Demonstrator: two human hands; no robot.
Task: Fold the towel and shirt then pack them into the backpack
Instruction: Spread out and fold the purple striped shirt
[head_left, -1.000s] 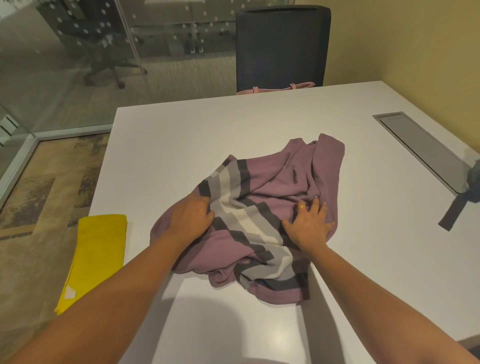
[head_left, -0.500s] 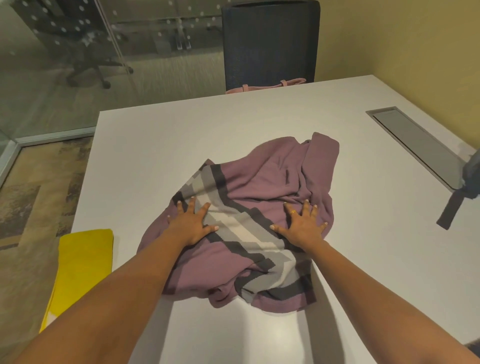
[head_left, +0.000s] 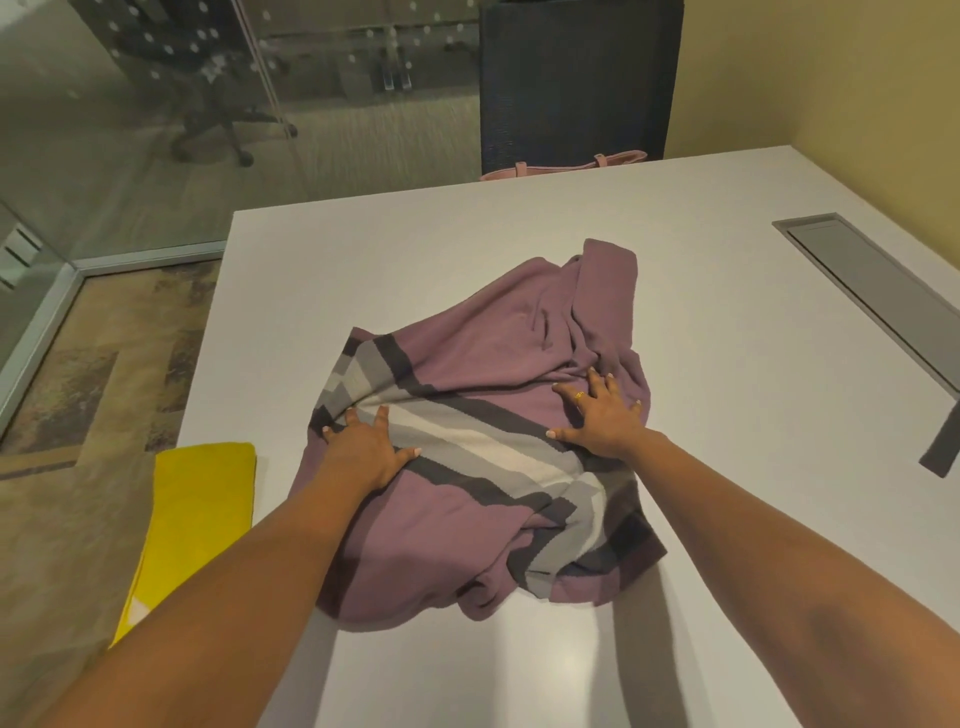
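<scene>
Left hand (head_left: 363, 453), right hand (head_left: 602, 419) press shirt (head_left: 467, 364) (knit, perhaps).

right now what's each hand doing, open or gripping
Left hand: open, fingers spread, pressing flat on the shirt.
Right hand: open, fingers spread, pressing flat on the shirt.

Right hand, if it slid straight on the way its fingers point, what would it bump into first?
The right hand lies flat on the purple shirt. Going straight on, it would probably meet the shirt's bunched-up folds first; past them comes bare white table.
</scene>
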